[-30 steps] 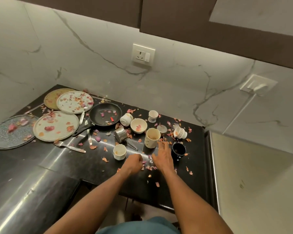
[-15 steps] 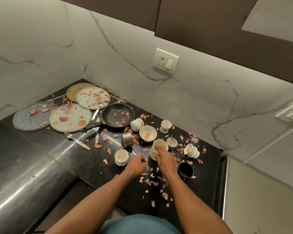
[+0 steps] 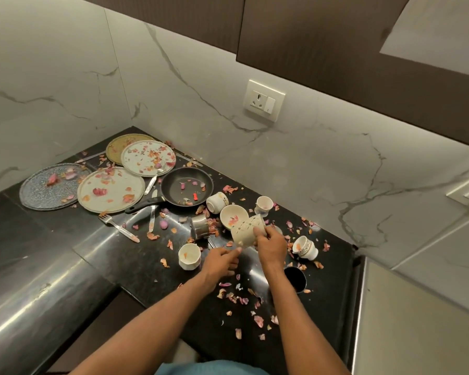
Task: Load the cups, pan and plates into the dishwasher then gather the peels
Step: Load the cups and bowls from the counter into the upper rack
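Countertop: black polished stone in a corner of marble-look wall, strewn with pink and orange peels from the plates to the near edge.
Plates: four lie flat at the far left — a grey speckled plate, a large cream plate, a white plate overlapping a gold-rimmed plate behind it; all carry peels.
Frying pan: black, just right of the plates, handle pointing toward the near left, a few scraps inside.
Cups: a cream bowl, a tipped cup, a small footed cup, a patterned cup on the right, a steel cup on its side, a white cup near the left hand, and a dark cup partly behind the right forearm.
Tall mug: cream with a dotted pattern, lifted clear of the counter and tilted, mouth toward the far right.
Right hand: fingers curled round the mug's lower side, gripping it.
Left hand: just below the mug, fingers loosely extended toward its base, holding nothing that I can make out.
Cutlery: forks and a knife lie between plates and cups.
Dishwasher: not in view.
Risk: the mug is held one-handed and tilted — any peels or dregs inside could spill onto the counter; swinging it away could clip the crowded cups beside it, and the forearm could knock the dark cup near the edge.
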A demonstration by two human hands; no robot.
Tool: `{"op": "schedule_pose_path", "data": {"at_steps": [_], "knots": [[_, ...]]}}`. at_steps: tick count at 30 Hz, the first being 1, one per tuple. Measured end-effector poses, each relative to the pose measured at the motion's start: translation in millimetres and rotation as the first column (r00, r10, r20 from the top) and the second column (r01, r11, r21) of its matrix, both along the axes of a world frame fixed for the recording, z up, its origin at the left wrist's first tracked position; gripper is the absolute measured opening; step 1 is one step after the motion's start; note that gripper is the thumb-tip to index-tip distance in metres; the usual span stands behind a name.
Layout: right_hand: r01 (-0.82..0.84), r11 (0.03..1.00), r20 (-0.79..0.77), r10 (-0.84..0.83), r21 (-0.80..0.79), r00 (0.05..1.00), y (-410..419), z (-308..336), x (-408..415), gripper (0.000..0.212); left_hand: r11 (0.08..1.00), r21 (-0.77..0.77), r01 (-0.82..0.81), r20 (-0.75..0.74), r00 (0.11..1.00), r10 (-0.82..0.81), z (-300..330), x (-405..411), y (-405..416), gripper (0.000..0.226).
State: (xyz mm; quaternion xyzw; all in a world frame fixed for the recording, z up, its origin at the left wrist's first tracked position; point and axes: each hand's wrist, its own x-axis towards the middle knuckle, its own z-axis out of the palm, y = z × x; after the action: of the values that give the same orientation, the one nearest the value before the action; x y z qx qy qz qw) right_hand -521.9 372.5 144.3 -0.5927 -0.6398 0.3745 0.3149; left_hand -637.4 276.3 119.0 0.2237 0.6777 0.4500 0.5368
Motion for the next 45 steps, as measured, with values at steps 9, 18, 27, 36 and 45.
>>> {"op": "schedule_pose_path", "data": {"at_steps": [9, 18, 27, 36, 45], "knots": [[0.017, 0.867, -0.588, -0.352, -0.498, 0.728, 5, 43, -9, 0.017, 0.98, 0.172, -0.096, 0.34, 0.94, 0.032, 20, -12, 29, 0.076], [-0.085, 0.633, -0.572, -0.625, -0.77, 0.531, -6, 42, -2, 0.021, 0.958, 0.249, -0.145, 0.312, 0.948, 0.063, 25, -14, 38, 0.088], [-0.095, 0.59, -0.532, -0.633, -0.802, 0.563, -7, 27, 10, 0.017, 0.97, 0.228, -0.085, 0.074, 0.995, 0.07, 31, -12, 43, 0.083], [-0.025, 0.653, -0.402, -0.436, -0.757, 0.805, -25, 26, 20, 0.027, 0.968, 0.249, 0.039, -0.159, 0.987, 0.001, 42, -3, 32, 0.075], [-0.076, 0.713, -0.23, -0.122, -0.697, 0.966, -63, 30, 50, 0.083, 0.926, 0.218, 0.308, -0.313, 0.921, -0.232, 31, 4, -11, 0.083]]}}
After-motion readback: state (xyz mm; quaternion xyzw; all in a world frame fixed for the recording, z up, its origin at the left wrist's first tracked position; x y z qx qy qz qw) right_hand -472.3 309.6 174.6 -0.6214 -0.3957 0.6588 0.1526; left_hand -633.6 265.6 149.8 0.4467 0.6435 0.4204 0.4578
